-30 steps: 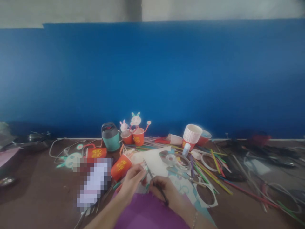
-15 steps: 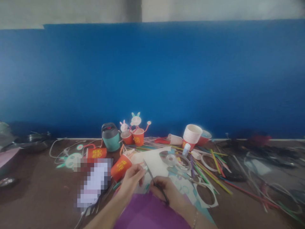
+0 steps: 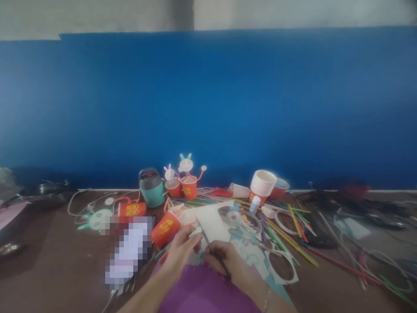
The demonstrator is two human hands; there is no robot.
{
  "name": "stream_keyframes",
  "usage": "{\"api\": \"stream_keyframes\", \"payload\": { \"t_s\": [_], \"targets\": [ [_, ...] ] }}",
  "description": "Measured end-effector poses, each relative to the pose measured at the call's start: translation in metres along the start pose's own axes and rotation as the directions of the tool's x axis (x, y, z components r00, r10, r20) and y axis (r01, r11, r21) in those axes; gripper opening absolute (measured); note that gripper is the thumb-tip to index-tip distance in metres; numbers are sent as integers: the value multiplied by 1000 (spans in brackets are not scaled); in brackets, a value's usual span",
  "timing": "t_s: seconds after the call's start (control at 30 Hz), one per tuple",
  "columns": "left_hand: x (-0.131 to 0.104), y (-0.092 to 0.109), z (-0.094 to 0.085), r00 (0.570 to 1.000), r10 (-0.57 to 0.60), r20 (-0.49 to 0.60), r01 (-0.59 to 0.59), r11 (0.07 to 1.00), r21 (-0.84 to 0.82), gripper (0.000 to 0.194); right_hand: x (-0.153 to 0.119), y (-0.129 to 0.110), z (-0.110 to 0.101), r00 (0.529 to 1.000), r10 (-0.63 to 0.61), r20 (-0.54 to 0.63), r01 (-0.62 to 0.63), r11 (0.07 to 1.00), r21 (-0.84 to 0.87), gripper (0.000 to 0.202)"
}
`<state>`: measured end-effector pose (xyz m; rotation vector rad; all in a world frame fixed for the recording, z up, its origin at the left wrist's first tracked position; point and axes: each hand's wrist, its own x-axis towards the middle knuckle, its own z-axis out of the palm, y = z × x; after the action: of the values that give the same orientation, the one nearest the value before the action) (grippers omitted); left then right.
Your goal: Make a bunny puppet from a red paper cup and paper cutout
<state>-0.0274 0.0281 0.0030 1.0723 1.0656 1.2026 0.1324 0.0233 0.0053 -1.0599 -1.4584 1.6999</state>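
Observation:
My right hand [image 3: 230, 258] is closed round dark-handled scissors [image 3: 206, 237], their blades pointing up and away to the left. Between the fingertips of my left hand [image 3: 179, 250], a small white paper piece [image 3: 195, 232] is pinched right beside the blades. Whether the blades touch the paper I cannot tell. Below both hands lies a purple sheet [image 3: 202, 287]. White paper [image 3: 213, 219] spreads out behind them. A tilted red paper cup [image 3: 165, 229] rests just left of my left hand.
On the left are a blurred-out phone [image 3: 128, 252], another red cup [image 3: 132, 211] and a teal jug [image 3: 151, 191]. Rabbit figures stand in cups [image 3: 189, 188] at the back. To the right are stacked cups [image 3: 263, 184], a glue stick [image 3: 255, 204], colored pipe cleaners [image 3: 293, 245] and a cut-out sheet [image 3: 283, 265].
My left hand has turned slightly, and the white paper piece in its fingers shows more. My right hand and the scissors stay nearly in place.

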Motion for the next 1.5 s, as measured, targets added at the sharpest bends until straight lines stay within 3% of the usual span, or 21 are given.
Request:
{"api": "stream_keyframes", "payload": {
  "t_s": [0.33,1.5],
  "targets": [
    [-2,4,1,1000,2,-5,-2,994,111,32,3,8,0,996,-90,19,92,992,-88,33],
    [-3,2,0,998,20,52,-24,997,77,30,5,10,-2,989,-133,59,136,989,-53,36]
  ]
}}
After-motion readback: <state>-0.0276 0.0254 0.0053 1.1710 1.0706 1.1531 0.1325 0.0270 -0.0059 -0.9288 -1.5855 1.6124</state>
